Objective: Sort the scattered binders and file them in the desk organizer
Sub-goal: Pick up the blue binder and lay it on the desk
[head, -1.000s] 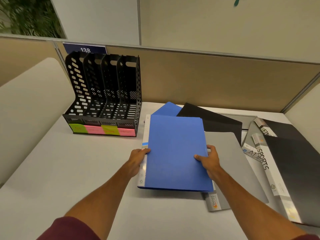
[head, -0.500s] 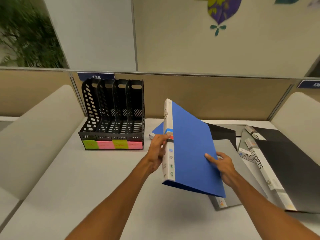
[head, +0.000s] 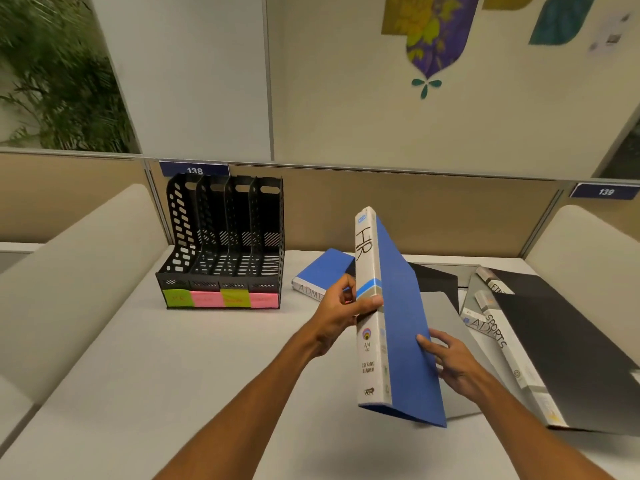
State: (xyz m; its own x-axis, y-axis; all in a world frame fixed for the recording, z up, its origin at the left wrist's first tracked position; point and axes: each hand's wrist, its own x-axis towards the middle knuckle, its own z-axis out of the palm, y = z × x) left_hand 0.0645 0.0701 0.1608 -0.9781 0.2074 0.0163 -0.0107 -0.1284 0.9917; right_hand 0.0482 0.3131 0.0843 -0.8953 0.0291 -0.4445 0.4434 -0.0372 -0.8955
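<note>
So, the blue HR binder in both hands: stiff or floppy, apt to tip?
Probably stiff: the blue HR binder looks flat with the left hand gripping only its spine and the right hand touching the cover. Its narrow spine suggests it would tip unsupported.

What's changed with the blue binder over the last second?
The blue HR binder was lifted and tipped upright, spine facing the camera. The left hand grips its spine; the right hand rests against the cover. The organizer and the other binders stayed put.
</note>
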